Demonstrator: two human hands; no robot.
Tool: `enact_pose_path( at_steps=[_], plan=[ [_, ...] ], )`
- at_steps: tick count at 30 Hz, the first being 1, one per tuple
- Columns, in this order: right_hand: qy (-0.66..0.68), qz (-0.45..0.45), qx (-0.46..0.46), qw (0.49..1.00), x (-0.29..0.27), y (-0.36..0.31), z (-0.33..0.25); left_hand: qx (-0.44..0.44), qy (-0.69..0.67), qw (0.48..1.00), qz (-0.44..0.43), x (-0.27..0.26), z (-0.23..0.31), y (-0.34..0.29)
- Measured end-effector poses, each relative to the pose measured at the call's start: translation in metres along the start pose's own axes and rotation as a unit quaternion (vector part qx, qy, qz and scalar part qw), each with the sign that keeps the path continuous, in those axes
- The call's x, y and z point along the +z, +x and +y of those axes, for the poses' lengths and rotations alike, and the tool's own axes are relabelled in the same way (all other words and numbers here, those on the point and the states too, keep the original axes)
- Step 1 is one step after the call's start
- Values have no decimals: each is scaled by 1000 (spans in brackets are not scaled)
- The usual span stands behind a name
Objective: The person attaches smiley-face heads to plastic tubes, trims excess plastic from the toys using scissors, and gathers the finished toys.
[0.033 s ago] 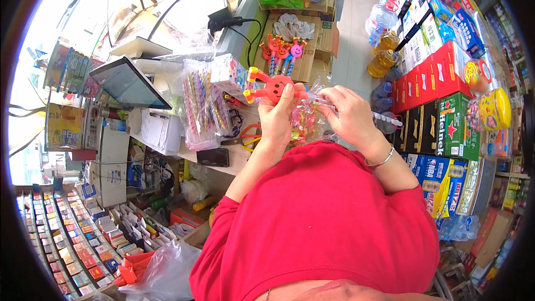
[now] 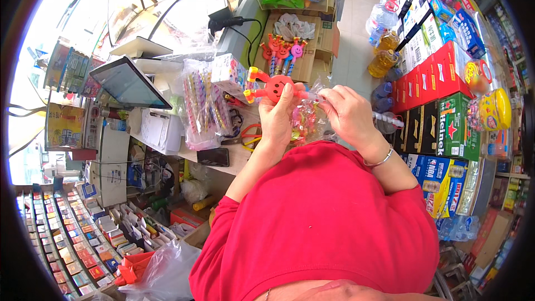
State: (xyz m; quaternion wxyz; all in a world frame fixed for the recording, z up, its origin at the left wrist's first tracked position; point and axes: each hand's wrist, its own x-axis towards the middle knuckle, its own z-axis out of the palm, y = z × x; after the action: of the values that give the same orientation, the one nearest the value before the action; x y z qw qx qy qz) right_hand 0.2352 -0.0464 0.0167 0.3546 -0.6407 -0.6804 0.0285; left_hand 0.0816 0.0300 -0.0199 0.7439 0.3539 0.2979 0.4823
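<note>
My left hand (image 2: 277, 120) grips a red smiley-face toy (image 2: 276, 87), its thumb pressed on the face. Orange arms with yellow ends stick out to the left of the toy. At the toy's right side, a pale clear stem (image 2: 311, 97) runs into the closed fingers of my right hand (image 2: 348, 112). A dotted stick end (image 2: 388, 120) shows beyond that hand, and the part between is hidden. Below the toy lies a clear bag of small colourful pieces (image 2: 305, 122). Several similar smiley toys (image 2: 282, 51) on patterned sticks rest on cardboard farther off.
A clear bag of patterned sticks (image 2: 205, 103) lies to the left, beside a small patterned box (image 2: 228, 73). Near it are a dark phone (image 2: 213, 157), yellow-handled scissors (image 2: 252, 136) and a tablet-like screen (image 2: 131, 83). Stacked drink cartons (image 2: 429, 75) and oil bottles (image 2: 383, 62) stand on the right.
My right fingers have shifted very slightly at the clear stem, and the dotted stick end has moved a little to the right. My left hand keeps its hold on the toy.
</note>
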Motion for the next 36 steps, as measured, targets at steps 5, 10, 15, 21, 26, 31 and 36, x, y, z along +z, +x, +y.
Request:
enact_pose_path(
  at_steps=[5,10,15,21,26,31,36],
  plan=[
    [-89,15,-26,996,4,0,-4,-3,-69,998,0,-4,-3,0],
    [-10,-30,28,999,4,1,0,4,-68,997,-45,-8,-3,1],
    [220,-138,129,957,8,3,19,30,-71,989,-124,-14,0,2],
    [525,-310,250,752,10,13,40,28,-21,986,-165,-16,8,3],
    [597,-402,344,603,4,14,48,42,10,975,-220,-30,-1,7],
    [641,-448,354,512,5,13,53,29,11,954,-298,-34,4,13],
    [667,-456,351,473,8,14,55,41,-19,947,-318,-31,1,15]
  ],
)
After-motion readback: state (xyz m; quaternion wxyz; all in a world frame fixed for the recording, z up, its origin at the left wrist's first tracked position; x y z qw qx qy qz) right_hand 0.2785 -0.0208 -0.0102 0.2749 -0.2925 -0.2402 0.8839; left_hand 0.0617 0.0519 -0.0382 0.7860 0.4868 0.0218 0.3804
